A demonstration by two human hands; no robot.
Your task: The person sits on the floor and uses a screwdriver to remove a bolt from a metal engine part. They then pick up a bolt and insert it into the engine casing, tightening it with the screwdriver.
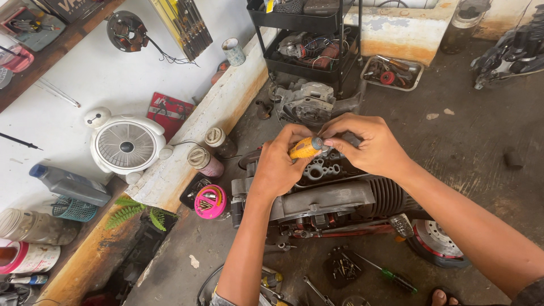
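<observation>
While both hands grip the yellow tool point(306, 148) mid-frame, left hand point(279, 164) should steady it as right hand point(368, 148) fits its tip squarely.

Daylight fills this workshop corner, soft and even, bright enough that nothing sits in real darkness. The white wall point(113, 73) on the left takes the most light and looks nearly washed out, while the concrete floor point(470, 147) stays a dull mid grey. Shadows are faint and short; the darkest patch lies under the engine casing point(334, 198) and beneath the black shelf rack point(309, 51). There is no harsh glare. The view is sharp in the middle, and straight lines bow towards the edges from the wide lens.
</observation>
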